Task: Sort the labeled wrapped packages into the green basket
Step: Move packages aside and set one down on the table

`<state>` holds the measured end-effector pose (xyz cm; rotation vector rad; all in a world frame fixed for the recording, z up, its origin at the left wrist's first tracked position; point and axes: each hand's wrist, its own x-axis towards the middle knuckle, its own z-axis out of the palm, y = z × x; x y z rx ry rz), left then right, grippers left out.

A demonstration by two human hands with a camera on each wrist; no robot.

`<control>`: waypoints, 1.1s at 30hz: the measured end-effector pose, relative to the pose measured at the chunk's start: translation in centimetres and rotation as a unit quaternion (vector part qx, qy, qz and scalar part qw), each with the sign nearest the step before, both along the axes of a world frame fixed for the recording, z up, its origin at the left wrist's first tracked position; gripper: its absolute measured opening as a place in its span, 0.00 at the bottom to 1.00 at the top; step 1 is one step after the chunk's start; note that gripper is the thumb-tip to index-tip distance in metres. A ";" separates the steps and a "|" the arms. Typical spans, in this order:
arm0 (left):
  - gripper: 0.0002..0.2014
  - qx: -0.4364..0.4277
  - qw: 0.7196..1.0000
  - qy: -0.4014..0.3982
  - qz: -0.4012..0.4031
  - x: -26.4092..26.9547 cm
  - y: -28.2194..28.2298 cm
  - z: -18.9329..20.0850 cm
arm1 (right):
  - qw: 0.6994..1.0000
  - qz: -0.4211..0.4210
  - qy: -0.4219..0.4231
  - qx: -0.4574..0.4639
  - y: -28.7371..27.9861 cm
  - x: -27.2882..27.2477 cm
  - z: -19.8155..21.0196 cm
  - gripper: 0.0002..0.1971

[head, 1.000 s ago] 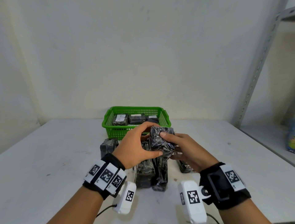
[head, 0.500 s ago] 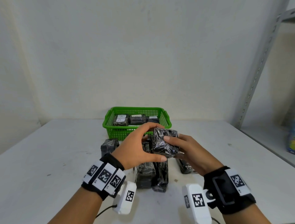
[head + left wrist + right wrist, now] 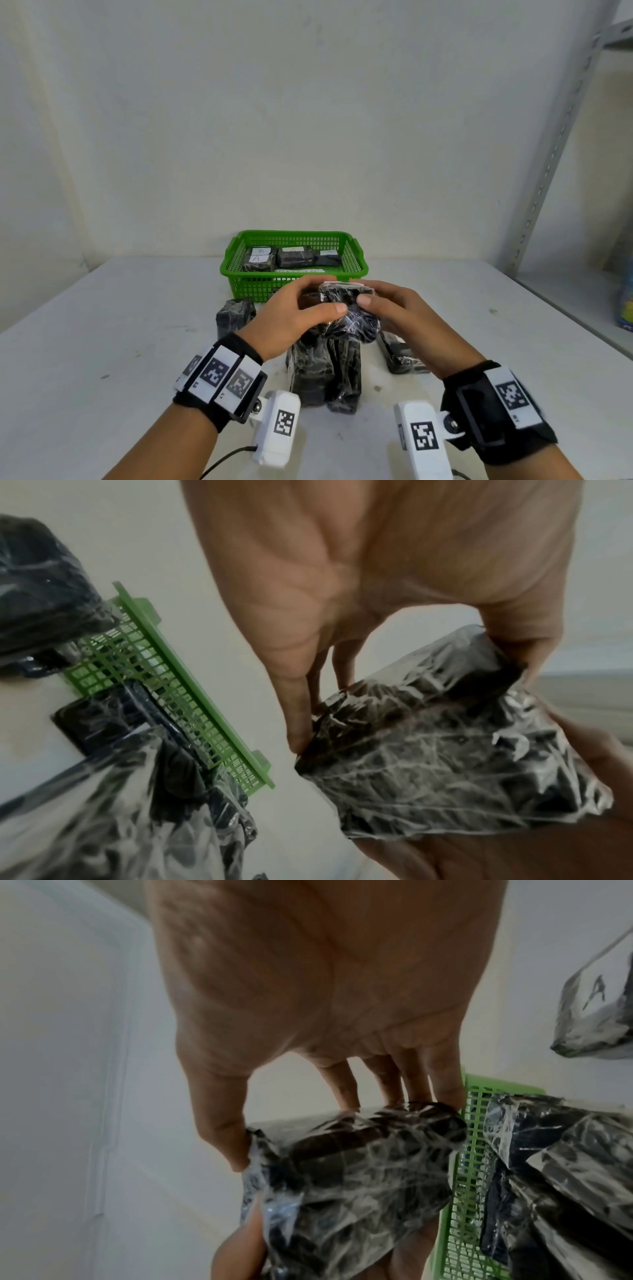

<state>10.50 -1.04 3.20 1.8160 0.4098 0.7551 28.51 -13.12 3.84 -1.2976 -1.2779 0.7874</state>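
Both hands hold one black package wrapped in clear film (image 3: 349, 313) (image 3: 445, 753) (image 3: 352, 1167) in the air, just in front of the green basket (image 3: 294, 286). My left hand (image 3: 301, 310) grips its left side with thumb and fingers. My right hand (image 3: 387, 308) grips its right side. A pale edge, maybe a label, shows along the package's top. The basket holds several wrapped packages with white labels (image 3: 259, 259), some marked A and B.
More wrapped black packages stand on the white table (image 3: 102, 342) below my hands: a tall pair (image 3: 323, 373), one at the left (image 3: 234, 315) and one at the right (image 3: 399, 353). A metal shelf upright (image 3: 555, 144) rises at the right.
The held package has been turned between my hands and lifted a little toward the basket, so a pale edge now faces up. Both hands kept their grip.
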 end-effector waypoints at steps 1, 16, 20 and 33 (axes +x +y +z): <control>0.36 0.009 1.000 -0.008 0.009 0.0 0.0 0.1 | 1.000 0.006 -0.008 0.001 0.0 0.0 0.0 0.29; 0.40 -0.013 0.999 0.030 0.000 -0.2 0.7 0.4 | 0.999 0.010 -0.029 -0.012 0.3 0.0 0.3 0.32; 0.41 -0.019 0.998 0.057 -0.030 -0.3 0.9 0.2 | 1.000 -0.008 -0.028 -0.006 0.2 0.1 0.7 0.31; 0.62 0.027 0.999 0.038 -0.026 -0.1 -0.2 0.5 | 0.987 -0.055 0.027 -0.145 0.3 0.0 1.4 0.22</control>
